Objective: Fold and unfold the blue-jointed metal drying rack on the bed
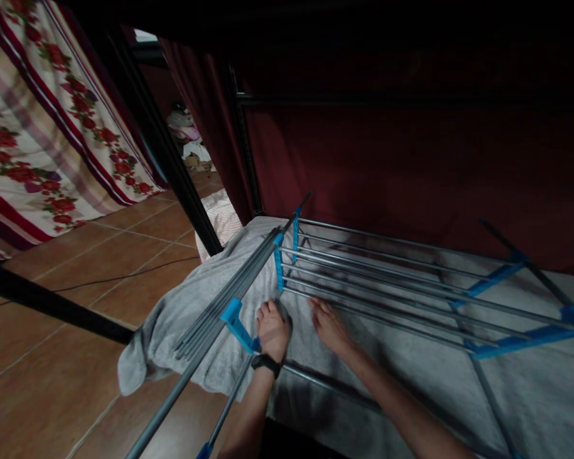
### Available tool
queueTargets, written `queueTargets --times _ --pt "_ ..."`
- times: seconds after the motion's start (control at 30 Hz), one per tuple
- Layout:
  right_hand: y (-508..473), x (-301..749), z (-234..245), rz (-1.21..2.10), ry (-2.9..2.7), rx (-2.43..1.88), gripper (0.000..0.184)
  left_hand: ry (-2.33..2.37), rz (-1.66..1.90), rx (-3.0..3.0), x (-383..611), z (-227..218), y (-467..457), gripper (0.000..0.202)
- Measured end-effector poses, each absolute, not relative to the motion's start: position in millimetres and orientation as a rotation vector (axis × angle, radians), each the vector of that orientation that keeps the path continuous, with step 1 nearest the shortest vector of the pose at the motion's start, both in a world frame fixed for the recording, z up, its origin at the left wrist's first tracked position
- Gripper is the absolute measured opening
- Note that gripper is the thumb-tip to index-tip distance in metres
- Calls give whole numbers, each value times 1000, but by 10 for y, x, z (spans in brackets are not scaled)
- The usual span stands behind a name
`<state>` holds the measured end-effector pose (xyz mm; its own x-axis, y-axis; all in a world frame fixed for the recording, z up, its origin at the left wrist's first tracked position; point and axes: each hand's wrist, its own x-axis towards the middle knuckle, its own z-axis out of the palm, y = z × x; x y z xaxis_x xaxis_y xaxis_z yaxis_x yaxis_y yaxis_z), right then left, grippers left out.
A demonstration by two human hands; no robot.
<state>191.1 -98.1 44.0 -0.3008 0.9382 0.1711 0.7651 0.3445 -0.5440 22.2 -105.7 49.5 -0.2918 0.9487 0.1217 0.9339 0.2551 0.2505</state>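
Observation:
A drying rack with grey metal rods (377,280) and blue plastic joints (278,261) lies on a grey blanket (172,312). My left hand (273,328), a black band at its wrist, is over the blanket beside a blue bracket (239,325). Its fingers point forward, slightly bent, with no object visible in them. To the right, my right hand (330,324) reaches to the rack's nearest rod. Its extended fingertips meet or nearly meet that rod; actual contact is unclear. A bundle of loose-looking thin rods (229,293) slants along the rack's left side.
Black bed-frame posts (172,153) stand at the left, and a dark bar runs low across the floor. Behind the rack hangs a maroon curtain (387,172). A floral cloth (52,127) hangs over the tiled floor (105,268), where a black cable lies.

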Motion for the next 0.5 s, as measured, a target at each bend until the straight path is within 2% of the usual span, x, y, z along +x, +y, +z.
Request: queueTargets --times 0.07,0.2,0.4,0.5 --pt "-808 1705 425 464 -2202 -1529 50 2484 301 1726 197 498 -886 39" --pt "-570 1428 423 421 -2286 -1564 49 2491 267 1722 167 507 -749 33" --pt "-348 1196 526 379 -2254 -1708 43 2486 255 1753 142 485 -753 35" --pt "-427 1101 546 333 -2274 -1626 46 2429 304 1765 104 447 -758 37"
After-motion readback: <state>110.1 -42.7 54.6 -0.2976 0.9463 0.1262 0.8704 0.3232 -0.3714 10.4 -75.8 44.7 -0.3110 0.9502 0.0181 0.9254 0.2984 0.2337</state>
